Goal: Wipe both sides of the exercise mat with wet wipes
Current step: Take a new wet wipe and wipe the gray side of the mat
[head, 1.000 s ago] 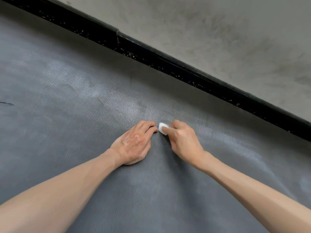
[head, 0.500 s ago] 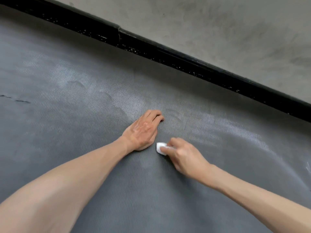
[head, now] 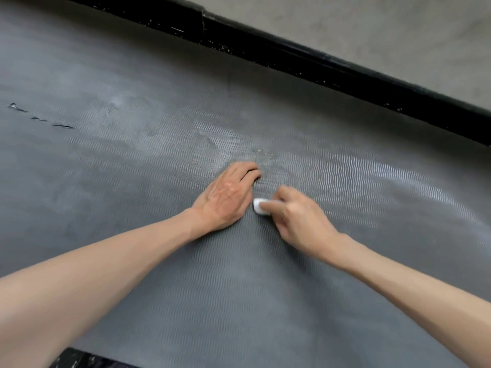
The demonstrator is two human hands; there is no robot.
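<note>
A dark grey exercise mat (head: 132,181) with a fine wavy ribbed texture fills most of the view, lying flat. My left hand (head: 228,195) rests palm down on the mat near its middle, fingers pointing away from me. Just to its right, my right hand (head: 297,216) pinches a small folded white wet wipe (head: 259,206) and presses it onto the mat. Most of the wipe is hidden under my fingers. Damp, shiny streaks show on the mat beyond and to the right of my hands.
A black skirting strip (head: 292,57) runs diagonally along the mat's far edge, with a grey concrete wall (head: 372,30) above it. Small tears (head: 39,118) mark the mat at the far left. A dark speckled floor patch (head: 79,361) shows at the bottom left.
My right hand drew the wipe toward me from beside my left fingertips to beside my left palm. My left hand stayed pressed on the mat. The view shifted slightly.
</note>
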